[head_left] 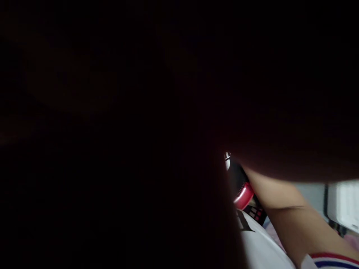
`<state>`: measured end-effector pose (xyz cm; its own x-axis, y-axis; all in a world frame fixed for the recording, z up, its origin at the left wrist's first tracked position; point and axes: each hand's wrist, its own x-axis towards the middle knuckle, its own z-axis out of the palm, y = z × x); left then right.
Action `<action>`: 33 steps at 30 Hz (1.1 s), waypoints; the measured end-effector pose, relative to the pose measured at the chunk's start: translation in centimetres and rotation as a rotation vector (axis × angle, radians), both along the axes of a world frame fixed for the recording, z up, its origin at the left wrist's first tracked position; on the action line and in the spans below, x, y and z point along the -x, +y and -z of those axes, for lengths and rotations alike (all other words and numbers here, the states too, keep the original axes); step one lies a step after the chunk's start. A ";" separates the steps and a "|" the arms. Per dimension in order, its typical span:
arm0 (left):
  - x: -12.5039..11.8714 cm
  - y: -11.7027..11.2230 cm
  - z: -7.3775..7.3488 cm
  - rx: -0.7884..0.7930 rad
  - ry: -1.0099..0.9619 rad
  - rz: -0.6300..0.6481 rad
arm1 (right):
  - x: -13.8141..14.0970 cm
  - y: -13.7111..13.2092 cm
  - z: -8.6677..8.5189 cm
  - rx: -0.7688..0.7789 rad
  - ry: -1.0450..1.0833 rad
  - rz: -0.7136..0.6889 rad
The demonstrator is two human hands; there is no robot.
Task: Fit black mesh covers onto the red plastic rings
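Observation:
Something very dark and blurred (134,142), right up against the camera, covers most of the view; I cannot make out what it is. Through the gap at the lower right shows a bare forearm (286,205), which looks like my right arm, in a white sleeve with red and blue stripes (333,259). The hand at its end is hidden behind the dark shape. Beside the forearm lies a shiny red curved thing (244,196) against a black surface with a small white mark (227,161). My left hand cannot be seen.
White cloth with a black print (260,243) fills the bottom, below the red thing. A dark piece with small pink and grey squares (255,213) sits between them. At the right edge stands a white ridged object (343,203), partly cut off.

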<state>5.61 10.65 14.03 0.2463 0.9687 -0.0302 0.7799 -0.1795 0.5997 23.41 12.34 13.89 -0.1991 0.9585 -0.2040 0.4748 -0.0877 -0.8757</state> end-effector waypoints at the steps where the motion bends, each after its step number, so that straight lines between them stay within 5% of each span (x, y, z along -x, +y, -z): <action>1: 0.0 0.0 0.0 -0.004 0.011 0.003 | 0.0 0.0 0.0 0.001 0.010 0.001; 33: 0.0 0.8 1.0 -0.063 -0.039 -0.041 | 0.2 0.1 -1.0 -0.030 -0.138 -0.056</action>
<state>5.64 11.40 13.07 0.2058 0.9778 0.0405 0.7634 -0.1863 0.6184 23.23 12.41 14.87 -0.2244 0.9529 -0.2042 0.5942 -0.0322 -0.8036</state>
